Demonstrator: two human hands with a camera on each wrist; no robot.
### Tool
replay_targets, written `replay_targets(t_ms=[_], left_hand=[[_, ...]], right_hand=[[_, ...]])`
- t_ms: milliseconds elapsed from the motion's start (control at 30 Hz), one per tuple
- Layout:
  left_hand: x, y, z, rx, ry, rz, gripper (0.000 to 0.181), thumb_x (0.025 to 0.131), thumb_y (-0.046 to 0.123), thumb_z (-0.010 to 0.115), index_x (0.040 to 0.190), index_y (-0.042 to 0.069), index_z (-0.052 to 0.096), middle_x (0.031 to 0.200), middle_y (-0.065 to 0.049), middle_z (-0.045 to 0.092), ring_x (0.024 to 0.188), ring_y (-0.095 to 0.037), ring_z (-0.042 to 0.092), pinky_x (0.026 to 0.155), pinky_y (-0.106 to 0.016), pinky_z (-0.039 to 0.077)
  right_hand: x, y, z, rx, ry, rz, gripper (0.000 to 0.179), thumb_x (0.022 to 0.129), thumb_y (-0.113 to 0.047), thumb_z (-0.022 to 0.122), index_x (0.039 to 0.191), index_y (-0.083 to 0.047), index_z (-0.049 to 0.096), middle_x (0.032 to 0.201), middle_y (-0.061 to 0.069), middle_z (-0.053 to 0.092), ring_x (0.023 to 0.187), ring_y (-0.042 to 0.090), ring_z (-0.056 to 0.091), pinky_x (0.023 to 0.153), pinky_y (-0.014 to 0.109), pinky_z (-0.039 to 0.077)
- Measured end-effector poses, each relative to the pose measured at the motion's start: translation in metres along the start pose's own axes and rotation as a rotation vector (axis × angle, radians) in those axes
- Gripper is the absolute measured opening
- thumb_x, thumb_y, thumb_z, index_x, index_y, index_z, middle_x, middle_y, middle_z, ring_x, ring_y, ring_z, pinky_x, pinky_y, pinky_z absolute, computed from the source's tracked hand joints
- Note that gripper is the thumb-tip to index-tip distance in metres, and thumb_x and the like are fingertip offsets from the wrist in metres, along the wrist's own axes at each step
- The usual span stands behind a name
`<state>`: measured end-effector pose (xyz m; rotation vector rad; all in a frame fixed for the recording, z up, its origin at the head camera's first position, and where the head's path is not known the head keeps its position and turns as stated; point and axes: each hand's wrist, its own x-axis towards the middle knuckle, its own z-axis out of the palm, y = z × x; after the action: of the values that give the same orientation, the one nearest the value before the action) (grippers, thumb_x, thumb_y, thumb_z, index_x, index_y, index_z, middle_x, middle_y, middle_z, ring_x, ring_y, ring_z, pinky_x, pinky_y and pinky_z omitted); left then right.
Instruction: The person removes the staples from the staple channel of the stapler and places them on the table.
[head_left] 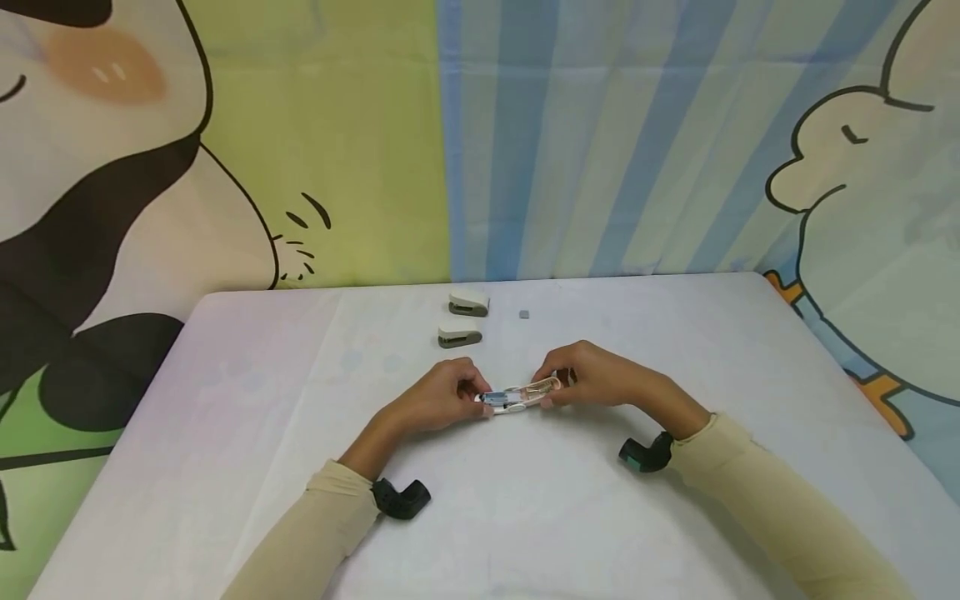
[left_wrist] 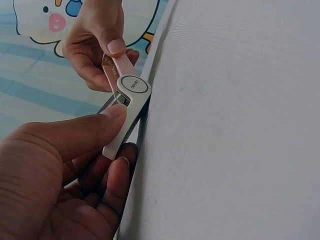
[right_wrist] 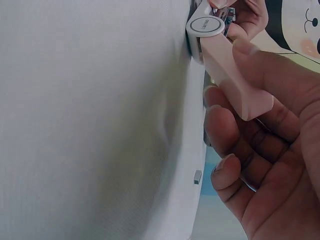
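Note:
Both hands hold one small white and pink stapler, spread wide at its round hinge, low over the middle of the table. My left hand pinches the white base end between thumb and fingers; the left wrist view shows the thumb beside the metal part. On the other side, my right hand grips the pink top arm, thumb on one face and fingertips against the other. The round badge on the hinge faces the left wrist camera.
Two white and grey staplers, one farther back and one nearer, lie beyond the hands. Right of them is a small grey block of staples. A white cloth covers the table, and a printed curtain hangs behind its far edge.

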<state>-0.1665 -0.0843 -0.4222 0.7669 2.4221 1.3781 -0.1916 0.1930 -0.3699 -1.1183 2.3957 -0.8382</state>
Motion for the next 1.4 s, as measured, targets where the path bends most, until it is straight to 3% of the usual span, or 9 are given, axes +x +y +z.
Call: replay_targets(t_ms=[233, 433, 600, 767, 967, 1133, 1267, 1400], left_hand=[[0.006, 0.004, 0.000, 0.062, -0.002, 0.031, 0.015, 0.080, 0.011, 0.081, 0.092, 0.010, 0.071, 0.082, 0.002, 0.057, 0.073, -0.013, 0.054, 0.063, -0.027, 0.046], [0.021, 0.011, 0.005, 0.093, 0.009, 0.030, 0.014, 0.080, 0.011, 0.080, 0.092, 0.010, 0.072, 0.082, 0.002, 0.059, 0.074, -0.013, 0.054, 0.064, -0.027, 0.045], [0.043, 0.020, 0.011, 0.127, 0.039, 0.025, 0.016, 0.082, 0.012, 0.079, 0.096, 0.007, 0.074, 0.084, 0.001, 0.059, 0.076, -0.013, 0.053, 0.066, -0.027, 0.045], [0.072, 0.029, 0.019, 0.176, 0.075, 0.020, 0.016, 0.085, 0.012, 0.076, 0.100, 0.006, 0.074, 0.087, -0.001, 0.058, 0.077, -0.013, 0.054, 0.066, -0.025, 0.045], [0.105, 0.036, 0.029, 0.189, 0.113, 0.000, 0.017, 0.088, 0.012, 0.073, 0.103, 0.006, 0.074, 0.093, -0.002, 0.059, 0.079, -0.013, 0.055, 0.067, -0.024, 0.044], [0.125, 0.036, 0.037, 0.180, 0.130, -0.041, 0.021, 0.089, 0.013, 0.072, 0.108, 0.004, 0.073, 0.100, -0.003, 0.060, 0.088, -0.015, 0.056, 0.076, -0.027, 0.045], [0.138, 0.036, 0.040, 0.195, 0.149, -0.055, 0.022, 0.090, 0.014, 0.071, 0.109, 0.004, 0.073, 0.102, -0.003, 0.061, 0.100, -0.016, 0.055, 0.088, -0.031, 0.044], [0.149, 0.040, 0.044, 0.204, 0.180, -0.081, 0.021, 0.090, 0.014, 0.071, 0.109, 0.005, 0.073, 0.102, -0.003, 0.060, 0.102, -0.017, 0.055, 0.090, -0.032, 0.043]], right_hand=[[-0.005, 0.001, 0.000, -0.040, 0.047, -0.048, 0.023, 0.087, -0.017, 0.075, 0.109, -0.009, 0.073, 0.084, -0.009, 0.059, 0.067, 0.009, 0.049, 0.056, 0.024, 0.044], [-0.011, 0.010, -0.009, -0.063, 0.069, -0.025, 0.022, 0.087, -0.010, 0.071, 0.109, -0.010, 0.073, 0.086, -0.009, 0.061, 0.066, 0.009, 0.051, 0.056, 0.025, 0.045], [-0.019, 0.025, -0.021, -0.071, 0.133, 0.019, 0.023, 0.088, -0.007, 0.069, 0.111, -0.008, 0.072, 0.084, -0.007, 0.059, 0.066, 0.011, 0.050, 0.056, 0.026, 0.043], [-0.028, 0.040, -0.036, -0.051, 0.202, 0.116, 0.024, 0.089, -0.005, 0.068, 0.113, -0.007, 0.071, 0.081, -0.004, 0.060, 0.066, 0.016, 0.050, 0.055, 0.027, 0.043], [-0.036, 0.056, -0.057, -0.043, 0.234, 0.204, 0.026, 0.091, -0.006, 0.067, 0.117, -0.005, 0.069, 0.086, 0.002, 0.064, 0.068, 0.019, 0.053, 0.056, 0.029, 0.044], [-0.037, 0.063, -0.073, -0.070, 0.231, 0.235, 0.026, 0.092, -0.006, 0.066, 0.118, -0.004, 0.069, 0.085, 0.005, 0.066, 0.068, 0.020, 0.055, 0.056, 0.029, 0.044], [-0.038, 0.070, -0.081, -0.056, 0.240, 0.257, 0.028, 0.092, -0.005, 0.065, 0.120, -0.003, 0.068, 0.083, 0.011, 0.068, 0.069, 0.028, 0.058, 0.054, 0.028, 0.042], [-0.039, 0.077, -0.087, -0.058, 0.260, 0.288, 0.030, 0.092, -0.007, 0.065, 0.122, -0.003, 0.066, 0.086, 0.014, 0.068, 0.072, 0.033, 0.059, 0.054, 0.029, 0.043]])
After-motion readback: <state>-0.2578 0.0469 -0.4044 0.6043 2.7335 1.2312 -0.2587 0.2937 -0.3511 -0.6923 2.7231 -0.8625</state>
